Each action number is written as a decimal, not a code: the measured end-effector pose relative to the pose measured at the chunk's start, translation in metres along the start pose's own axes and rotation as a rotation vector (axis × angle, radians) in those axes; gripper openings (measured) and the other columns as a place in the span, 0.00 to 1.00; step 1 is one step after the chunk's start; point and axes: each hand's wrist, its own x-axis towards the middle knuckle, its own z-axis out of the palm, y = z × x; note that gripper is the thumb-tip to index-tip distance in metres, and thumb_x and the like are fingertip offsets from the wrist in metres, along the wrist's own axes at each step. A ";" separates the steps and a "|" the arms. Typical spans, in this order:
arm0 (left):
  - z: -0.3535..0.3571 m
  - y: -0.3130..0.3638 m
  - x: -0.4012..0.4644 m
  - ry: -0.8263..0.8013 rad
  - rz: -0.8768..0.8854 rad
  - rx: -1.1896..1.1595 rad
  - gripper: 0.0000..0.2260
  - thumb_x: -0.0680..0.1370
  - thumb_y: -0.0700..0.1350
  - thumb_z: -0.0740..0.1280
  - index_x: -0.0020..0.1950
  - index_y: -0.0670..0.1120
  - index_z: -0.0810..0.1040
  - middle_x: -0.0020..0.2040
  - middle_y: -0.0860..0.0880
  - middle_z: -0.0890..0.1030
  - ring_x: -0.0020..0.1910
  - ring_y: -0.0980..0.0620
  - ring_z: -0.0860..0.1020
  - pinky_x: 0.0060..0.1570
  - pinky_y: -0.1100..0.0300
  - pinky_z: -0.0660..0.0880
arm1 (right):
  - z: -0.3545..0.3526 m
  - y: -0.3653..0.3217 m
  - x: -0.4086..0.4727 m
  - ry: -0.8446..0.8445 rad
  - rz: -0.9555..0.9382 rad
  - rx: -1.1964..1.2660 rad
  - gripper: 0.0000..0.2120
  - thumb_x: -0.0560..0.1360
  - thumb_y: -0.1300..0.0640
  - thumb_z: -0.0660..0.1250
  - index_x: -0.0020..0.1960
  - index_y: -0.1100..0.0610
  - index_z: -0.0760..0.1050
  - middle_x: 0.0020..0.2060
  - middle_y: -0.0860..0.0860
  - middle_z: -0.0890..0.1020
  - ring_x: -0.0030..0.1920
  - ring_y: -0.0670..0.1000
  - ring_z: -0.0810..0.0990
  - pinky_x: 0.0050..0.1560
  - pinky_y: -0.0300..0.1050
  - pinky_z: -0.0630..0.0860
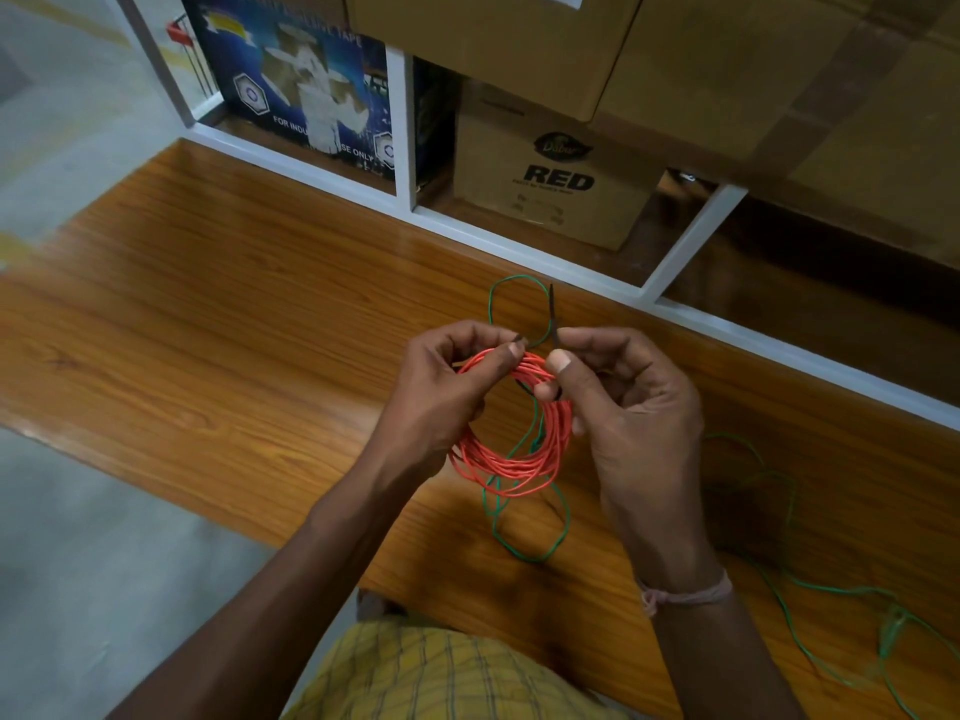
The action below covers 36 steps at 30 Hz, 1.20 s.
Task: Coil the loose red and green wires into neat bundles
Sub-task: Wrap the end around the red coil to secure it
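A coil of red wire [511, 467] hangs in the air above the wooden bench [218, 304]. My left hand [441, 397] pinches the top left of the coil. My right hand [623, 407] pinches the top right of it, together with a thin dark tie [551, 314] that sticks up past my thumb. The tie's other end shows at my left thumb. The green wire [524, 548] lies loose on the bench, looping behind and below the red coil and trailing off to the right [779, 491].
A white shelf frame [405, 127] runs along the bench's far edge. It holds a blue tape carton [301, 85] and brown cardboard boxes [550, 174]. Grey floor [78, 537] lies to the left of the bench.
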 end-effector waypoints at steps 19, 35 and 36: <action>0.004 0.011 -0.016 0.011 0.007 -0.027 0.03 0.82 0.40 0.73 0.50 0.45 0.87 0.36 0.53 0.83 0.26 0.59 0.68 0.26 0.62 0.62 | 0.000 -0.003 -0.018 0.060 -0.180 -0.437 0.05 0.76 0.62 0.77 0.45 0.52 0.87 0.37 0.49 0.86 0.36 0.49 0.85 0.36 0.52 0.82; 0.004 0.012 -0.016 0.024 0.021 0.019 0.04 0.82 0.42 0.74 0.49 0.48 0.87 0.39 0.51 0.84 0.28 0.58 0.70 0.27 0.60 0.64 | -0.001 -0.005 -0.018 0.050 -0.172 -0.418 0.05 0.76 0.62 0.77 0.46 0.52 0.88 0.37 0.50 0.86 0.35 0.50 0.86 0.36 0.54 0.83; 0.004 0.011 -0.015 0.026 0.028 0.022 0.04 0.82 0.41 0.74 0.49 0.47 0.87 0.39 0.51 0.84 0.28 0.60 0.71 0.28 0.62 0.66 | -0.001 -0.005 -0.018 0.049 -0.172 -0.416 0.05 0.76 0.62 0.77 0.46 0.52 0.88 0.37 0.50 0.86 0.35 0.50 0.86 0.36 0.54 0.83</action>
